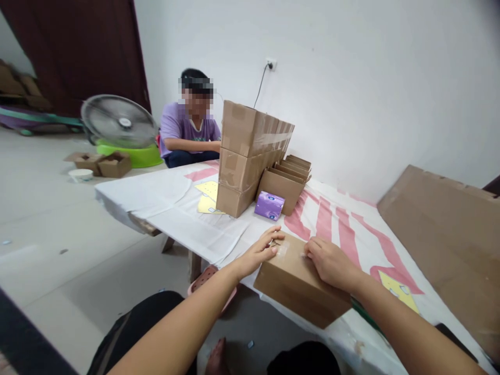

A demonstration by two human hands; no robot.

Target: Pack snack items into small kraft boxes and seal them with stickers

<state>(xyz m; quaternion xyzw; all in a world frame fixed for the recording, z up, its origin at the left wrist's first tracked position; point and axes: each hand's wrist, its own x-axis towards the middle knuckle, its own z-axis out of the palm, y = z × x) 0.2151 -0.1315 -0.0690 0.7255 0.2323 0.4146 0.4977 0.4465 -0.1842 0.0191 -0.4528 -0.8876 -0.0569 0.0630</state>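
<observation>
A closed brown cardboard box [302, 291] sits at the near edge of the table, tilted across my view. My left hand [261, 252] holds its left end, with the thumb on top and the fingers near the far edge. Beside that thumb, a short strip of clear tape [283, 248] sticks to the lid. My right hand [330, 262] is closed over the top of the box, and a pale bit that looks like tape shows at its fingertips. What lies inside that fist is mostly hidden.
Stacked taped boxes [237, 169] stand on the cloth-covered table [156, 195], beside open cartons [279, 188] and a purple patterned packet [269, 205]. Behind the stack crouches another person [172, 122]. A fan [124, 122] is at left; a large cardboard sheet [441, 234] leans at right.
</observation>
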